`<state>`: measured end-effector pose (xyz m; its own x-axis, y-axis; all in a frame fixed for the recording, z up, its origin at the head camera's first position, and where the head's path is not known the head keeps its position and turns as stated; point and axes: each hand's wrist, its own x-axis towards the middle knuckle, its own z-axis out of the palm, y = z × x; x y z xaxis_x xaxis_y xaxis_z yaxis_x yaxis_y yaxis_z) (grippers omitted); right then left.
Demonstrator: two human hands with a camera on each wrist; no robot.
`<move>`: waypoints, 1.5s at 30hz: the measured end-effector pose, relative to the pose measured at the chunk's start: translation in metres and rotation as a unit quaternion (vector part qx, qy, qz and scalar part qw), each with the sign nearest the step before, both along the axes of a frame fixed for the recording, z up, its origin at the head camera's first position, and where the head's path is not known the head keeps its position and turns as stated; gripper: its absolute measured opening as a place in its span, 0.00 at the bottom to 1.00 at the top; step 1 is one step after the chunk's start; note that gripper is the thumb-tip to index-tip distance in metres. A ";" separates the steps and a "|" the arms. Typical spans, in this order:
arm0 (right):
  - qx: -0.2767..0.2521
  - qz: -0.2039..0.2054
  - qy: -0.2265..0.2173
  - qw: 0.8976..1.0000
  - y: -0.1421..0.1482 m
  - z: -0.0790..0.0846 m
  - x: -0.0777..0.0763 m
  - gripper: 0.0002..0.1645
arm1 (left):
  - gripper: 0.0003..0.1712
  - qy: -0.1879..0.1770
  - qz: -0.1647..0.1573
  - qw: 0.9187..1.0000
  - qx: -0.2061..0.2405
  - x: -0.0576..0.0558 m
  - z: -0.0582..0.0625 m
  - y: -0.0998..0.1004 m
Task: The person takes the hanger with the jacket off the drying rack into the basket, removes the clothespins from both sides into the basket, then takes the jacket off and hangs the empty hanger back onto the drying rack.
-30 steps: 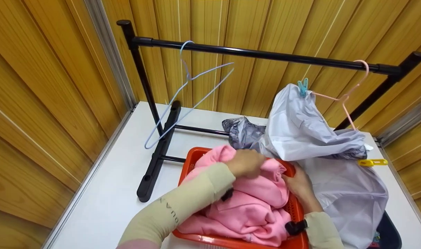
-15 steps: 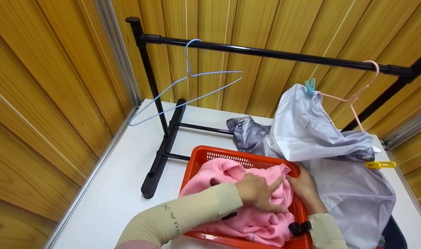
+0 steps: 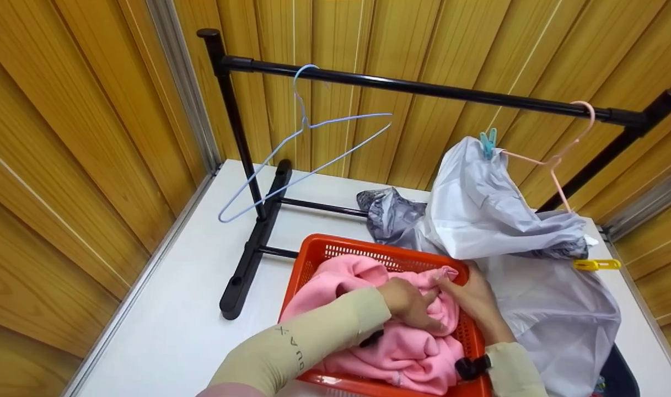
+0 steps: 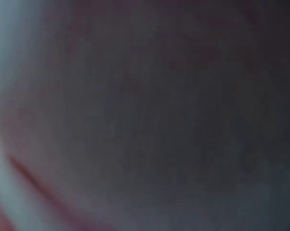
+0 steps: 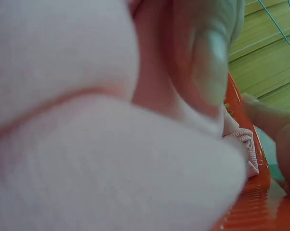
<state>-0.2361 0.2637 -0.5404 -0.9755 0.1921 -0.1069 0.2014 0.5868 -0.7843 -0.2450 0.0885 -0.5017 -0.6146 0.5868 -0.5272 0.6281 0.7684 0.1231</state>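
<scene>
A bundled pink fleece garment lies in a red plastic basket in the head view. My left hand rests on the garment with thumb and fingers spread, the fingertips pressing into its folds. At the basket's right side my right hand holds the rim, its thumb reaching inward to touch a ribbed edge of the garment; its other fingers are mostly hidden. In the right wrist view, pink fabric fills the near part and the ribbed edge shows by the orange rim. The left wrist view is dark and blurred.
A black rack stands behind the basket. From its rail hang a bare blue hanger and a pink hanger with a white-grey cloth, a teal clip and a yellow clip. A dark bin sits at lower right.
My left hand has moved down and right over the garment, which lies lower at the basket's back. My right thumb has moved inward onto the ribbed edge. The blue hanger has swung.
</scene>
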 end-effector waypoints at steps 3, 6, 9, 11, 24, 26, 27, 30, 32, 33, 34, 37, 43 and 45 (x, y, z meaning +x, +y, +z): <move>0.025 0.008 0.013 1.000 0.000 -0.002 0.000 0.50 | 0.45 -0.010 -0.003 1.000 0.017 -0.003 -0.004 -0.002; 0.032 0.009 0.015 0.999 0.002 -0.003 0.000 0.51 | 0.45 0.009 -0.013 0.999 0.036 -0.001 -0.004 -0.004; 0.031 0.011 0.008 0.999 0.002 -0.003 0.000 0.50 | 0.44 0.048 -0.039 0.996 0.061 0.005 0.004 -0.009; 0.030 0.011 0.009 0.999 0.001 -0.003 0.000 0.49 | 0.42 0.083 -0.076 0.990 0.078 0.010 0.014 -0.016; 0.038 0.016 0.020 0.999 0.000 -0.001 -0.001 0.44 | 0.68 0.083 -0.080 0.959 0.259 0.012 0.073 -0.171; 0.044 0.017 0.020 0.999 0.001 0.000 -0.001 0.44 | 0.75 0.069 -0.066 0.964 0.249 0.013 0.070 -0.194; 0.045 0.016 0.019 0.999 0.001 0.000 -0.001 0.44 | 0.78 0.055 -0.058 0.967 0.243 0.013 0.067 -0.204; 0.044 0.013 0.014 0.999 0.000 -0.001 -0.001 0.44 | 0.83 0.015 -0.035 0.973 0.229 0.015 0.060 -0.228; 0.041 0.012 0.011 0.999 -0.001 -0.001 -0.001 0.44 | 0.84 -0.012 -0.023 0.973 0.231 0.016 0.057 -0.238; 0.040 0.011 0.010 0.999 -0.001 -0.001 -0.001 0.44 | 0.85 -0.024 -0.017 0.972 0.233 0.016 0.055 -0.242; 0.040 0.010 0.010 0.999 -0.002 -0.001 -0.001 0.44 | 0.84 -0.035 -0.013 0.972 0.234 0.016 0.055 -0.245; 0.036 0.011 0.010 0.999 -0.003 -0.002 -0.002 0.44 | 0.83 -0.055 0.010 0.973 0.223 0.019 0.055 -0.252; 0.035 0.010 0.007 0.999 -0.003 -0.002 -0.001 0.45 | 0.80 -0.006 0.030 0.977 0.210 0.021 0.048 -0.253; 0.039 0.007 0.008 0.999 -0.002 -0.002 -0.001 0.44 | 0.78 0.018 0.021 0.976 0.216 0.017 0.042 -0.247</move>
